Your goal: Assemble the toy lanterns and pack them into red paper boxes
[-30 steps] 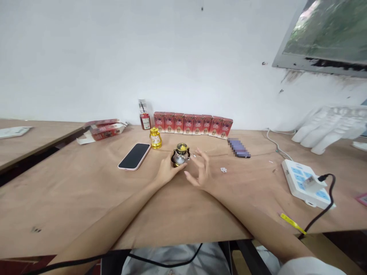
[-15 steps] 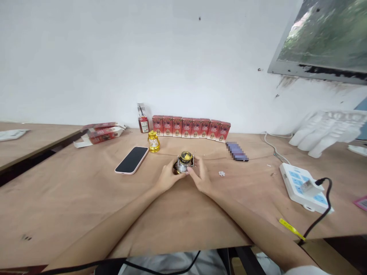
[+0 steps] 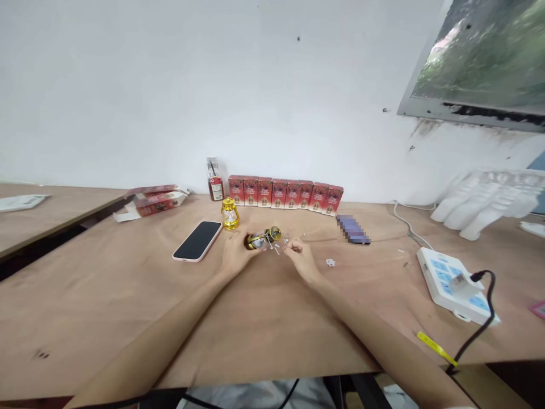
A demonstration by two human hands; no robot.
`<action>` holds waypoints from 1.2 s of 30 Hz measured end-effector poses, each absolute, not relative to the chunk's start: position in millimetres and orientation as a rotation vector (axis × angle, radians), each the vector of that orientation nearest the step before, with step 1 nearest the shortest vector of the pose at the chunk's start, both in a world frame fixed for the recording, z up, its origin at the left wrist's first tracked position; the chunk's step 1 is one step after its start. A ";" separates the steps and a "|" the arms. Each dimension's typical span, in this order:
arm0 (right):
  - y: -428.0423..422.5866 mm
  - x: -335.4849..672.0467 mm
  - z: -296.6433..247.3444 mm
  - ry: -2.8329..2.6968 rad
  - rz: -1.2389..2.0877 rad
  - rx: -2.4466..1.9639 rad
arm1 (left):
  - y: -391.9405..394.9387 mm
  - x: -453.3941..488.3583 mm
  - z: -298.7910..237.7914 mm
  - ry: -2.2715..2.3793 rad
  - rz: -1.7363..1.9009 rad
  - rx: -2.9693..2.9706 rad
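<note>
Tabletop bears phone and boxes; left hand grips lantern, right hand pinched narrow

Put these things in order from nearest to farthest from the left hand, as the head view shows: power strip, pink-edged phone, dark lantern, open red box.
1. Dark lantern: held in the left hand, tilted over.
2. Pink-edged phone: lying just left of that hand.
3. Open red box: left, farther back.
4. Power strip: far over on the right.

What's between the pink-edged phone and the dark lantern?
In the head view, the left hand, holding the dark lantern; the gold lantern stands farther back.
</note>
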State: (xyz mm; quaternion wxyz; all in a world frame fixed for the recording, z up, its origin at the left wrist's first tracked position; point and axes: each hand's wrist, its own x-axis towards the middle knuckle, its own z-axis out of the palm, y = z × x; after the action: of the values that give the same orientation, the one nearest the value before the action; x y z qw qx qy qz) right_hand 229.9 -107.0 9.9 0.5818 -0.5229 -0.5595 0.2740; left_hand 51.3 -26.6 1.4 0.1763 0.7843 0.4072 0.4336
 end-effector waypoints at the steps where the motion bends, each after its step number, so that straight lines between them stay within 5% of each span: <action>1: -106.6 229.3 8.1 -1.317 0.652 -1.219 | -25.6 51.4 1.1 1.124 1.230 2.198; 16: -104.5 227.3 -6.2 -1.278 0.933 -0.935 | -56.7 73.4 -5.9 0.797 0.951 1.964; 26: -85.8 273.6 5.7 -0.993 0.364 -1.240 | -54.8 39.6 8.6 0.881 1.136 2.582; 33: -70.6 322.8 -6.5 -0.934 0.270 -1.395 | 19.2 -78.9 25.4 1.571 1.575 2.443; 36: -66.4 326.5 -18.3 -0.933 0.277 -1.453 | 51.0 -130.0 32.7 2.024 1.363 2.367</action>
State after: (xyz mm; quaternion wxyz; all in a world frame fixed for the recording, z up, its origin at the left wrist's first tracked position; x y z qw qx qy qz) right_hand 326.5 -66.4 -18.3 0.6417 -0.6372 -0.4091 0.1216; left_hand -130.0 51.0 32.7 -0.1288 0.6904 0.5904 0.3976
